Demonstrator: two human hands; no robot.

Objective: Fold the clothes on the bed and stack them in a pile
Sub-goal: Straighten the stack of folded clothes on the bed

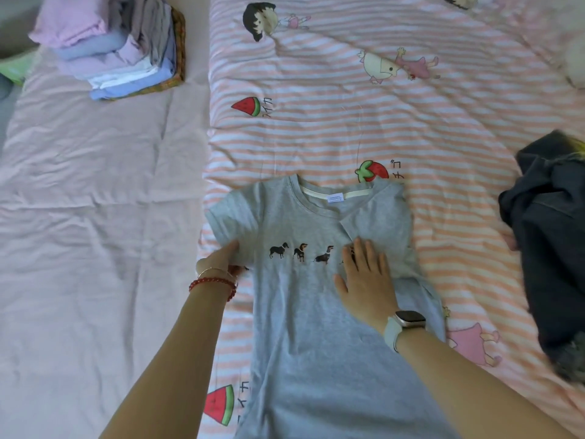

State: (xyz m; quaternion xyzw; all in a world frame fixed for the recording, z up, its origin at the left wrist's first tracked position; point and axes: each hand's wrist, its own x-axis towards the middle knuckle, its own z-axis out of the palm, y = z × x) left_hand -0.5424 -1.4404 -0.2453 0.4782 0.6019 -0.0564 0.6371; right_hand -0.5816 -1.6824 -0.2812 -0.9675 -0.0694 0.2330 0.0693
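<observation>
A grey T-shirt (304, 299) with a row of small dog prints lies face up on the striped quilt, collar away from me. Its right side and sleeve are folded inward over the chest. My right hand (364, 277) lies flat on that folded part, fingers straight, pressing it down. My left hand (221, 256) is at the shirt's left edge under the left sleeve; its fingers slip beneath the fabric and are partly hidden. A pile of folded clothes (117, 45) in pink, lilac, blue and white stands at the far left.
A crumpled dark denim garment (550, 236) lies at the right edge of the bed. The pink-and-white striped quilt (348, 122) with cartoon prints covers the right side. A plain pink sheet (95, 217) covers the left side. Something white and fluffy (574, 61) sits far right.
</observation>
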